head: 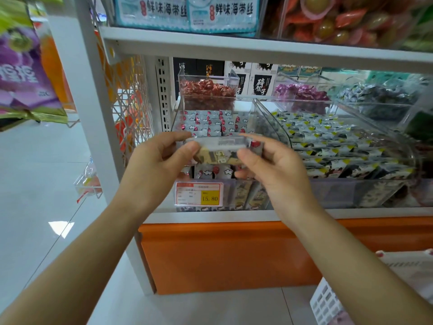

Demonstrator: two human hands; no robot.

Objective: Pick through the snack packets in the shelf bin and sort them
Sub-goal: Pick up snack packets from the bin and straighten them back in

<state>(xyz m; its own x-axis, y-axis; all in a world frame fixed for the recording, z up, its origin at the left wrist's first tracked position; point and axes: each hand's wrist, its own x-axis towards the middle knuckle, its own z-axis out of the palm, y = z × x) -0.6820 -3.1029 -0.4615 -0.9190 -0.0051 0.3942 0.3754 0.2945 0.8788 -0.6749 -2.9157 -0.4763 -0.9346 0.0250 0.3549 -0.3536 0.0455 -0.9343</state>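
Note:
A clear shelf bin point(269, 113) holds rows of small grey packets with red marks point(208, 123). In front of it I hold a small stack of snack packets point(220, 151), grey on top and beige with dark print below. My left hand point(161, 160) grips the stack's left end with thumb and fingers. My right hand point(269, 165) pinches its right end. Both hands hover just above the bin's front edge.
A neighbouring bin point(351, 148) to the right holds black, white and yellow packets. Smaller bins with red point(207, 90) and purple sweets point(302, 92) stand behind. A price tag point(199, 194) hangs on the bin front. The white shelf post point(93, 109) stands left; a white basket point(328, 303) sits lower right.

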